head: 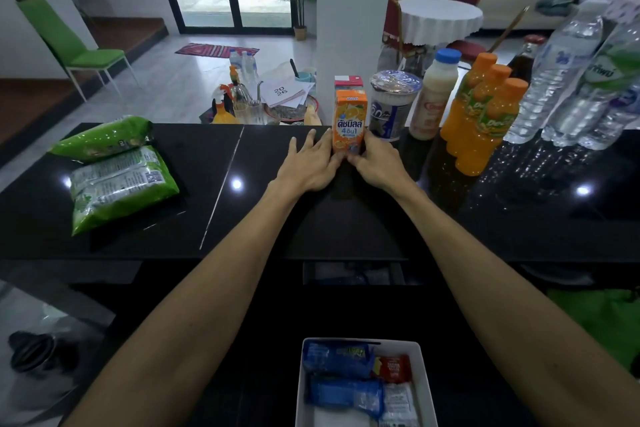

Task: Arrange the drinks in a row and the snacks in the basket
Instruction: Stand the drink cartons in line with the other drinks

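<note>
Just beside a sealed cup [393,107], right hand [379,166] grips the orange carton [349,121], flat left hand [308,166] touching

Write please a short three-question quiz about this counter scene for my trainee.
1. True or false: the two green snack bags lie in the white basket.
2. What do the left hand and right hand both touch? A water bottle; B orange drink carton; C cup.
3. How many orange-capped juice bottles stand on the counter?
Key: 1 false; 2 B; 3 three.
</note>
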Tool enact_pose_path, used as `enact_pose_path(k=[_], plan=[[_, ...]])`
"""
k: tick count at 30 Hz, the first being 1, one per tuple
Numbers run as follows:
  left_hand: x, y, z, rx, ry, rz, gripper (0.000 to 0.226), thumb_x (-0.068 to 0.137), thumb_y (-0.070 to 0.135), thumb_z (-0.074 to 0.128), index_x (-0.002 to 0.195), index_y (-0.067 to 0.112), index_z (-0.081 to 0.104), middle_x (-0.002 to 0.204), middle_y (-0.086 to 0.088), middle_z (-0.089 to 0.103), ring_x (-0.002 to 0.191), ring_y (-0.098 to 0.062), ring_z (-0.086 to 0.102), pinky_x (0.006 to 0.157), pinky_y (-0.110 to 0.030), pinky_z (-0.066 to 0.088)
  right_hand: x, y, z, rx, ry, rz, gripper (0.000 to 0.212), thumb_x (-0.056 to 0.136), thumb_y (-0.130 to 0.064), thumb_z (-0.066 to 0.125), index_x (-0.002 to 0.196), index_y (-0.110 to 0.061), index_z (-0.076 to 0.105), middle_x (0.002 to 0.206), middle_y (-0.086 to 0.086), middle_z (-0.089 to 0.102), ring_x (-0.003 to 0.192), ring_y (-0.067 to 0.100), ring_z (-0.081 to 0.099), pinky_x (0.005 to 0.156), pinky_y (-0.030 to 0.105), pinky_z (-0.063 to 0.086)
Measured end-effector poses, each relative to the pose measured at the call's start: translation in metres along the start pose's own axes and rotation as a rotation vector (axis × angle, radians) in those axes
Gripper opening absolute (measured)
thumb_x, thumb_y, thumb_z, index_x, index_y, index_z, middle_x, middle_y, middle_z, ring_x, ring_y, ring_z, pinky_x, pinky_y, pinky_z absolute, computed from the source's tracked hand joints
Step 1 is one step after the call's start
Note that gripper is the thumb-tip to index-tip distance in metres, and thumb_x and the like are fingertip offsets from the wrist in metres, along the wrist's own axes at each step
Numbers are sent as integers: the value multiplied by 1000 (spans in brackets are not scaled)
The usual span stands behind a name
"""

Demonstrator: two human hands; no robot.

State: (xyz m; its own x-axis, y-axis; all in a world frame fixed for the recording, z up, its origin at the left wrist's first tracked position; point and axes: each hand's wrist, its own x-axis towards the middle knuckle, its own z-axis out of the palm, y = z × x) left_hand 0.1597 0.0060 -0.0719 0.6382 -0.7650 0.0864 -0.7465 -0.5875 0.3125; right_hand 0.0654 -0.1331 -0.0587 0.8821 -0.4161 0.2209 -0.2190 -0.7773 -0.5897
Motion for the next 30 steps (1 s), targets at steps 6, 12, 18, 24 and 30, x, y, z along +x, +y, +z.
enact_pose_path(k=[6,12,18,24,30], plan=[[-2,2,-2,53,-17,-49,66,104,52,19,159,17,6,166,-8,11,153,-30,3,121,-54,1,0,0,3,-28,19,17,51,89,-31,64,136,-19,49,129,7,63,113,28,60,95,37,44],[-4,4,-4,65,-11,-71,67,104,53,19,159,17,7,165,-10,12,152,-33,5,122,-52,3,-2,-2,3,-41,32,23,49,89,-32,64,134,-17,51,127,7,64,111,28,61,93,35,45],[-9,8,-7,59,-8,-88,71,103,53,24,157,6,16,164,-12,16,152,-32,9,122,-49,7,-11,-6,1,-21,71,4,45,87,-29,66,128,-14,55,119,9,67,105,29,63,87,33,46],[-39,14,-11,23,73,-108,71,102,47,39,152,-1,24,159,-20,27,148,-36,20,121,-45,18,-35,-4,3,107,131,111,59,86,-17,70,140,-19,45,111,4,70,101,17,66,84,24,46],[-102,11,-51,-178,254,-92,82,89,42,65,154,11,25,155,-12,37,142,-29,35,111,-48,36,-88,-35,2,148,352,-75,52,83,-18,72,132,-14,56,106,-9,69,78,-8,62,76,8,49]])
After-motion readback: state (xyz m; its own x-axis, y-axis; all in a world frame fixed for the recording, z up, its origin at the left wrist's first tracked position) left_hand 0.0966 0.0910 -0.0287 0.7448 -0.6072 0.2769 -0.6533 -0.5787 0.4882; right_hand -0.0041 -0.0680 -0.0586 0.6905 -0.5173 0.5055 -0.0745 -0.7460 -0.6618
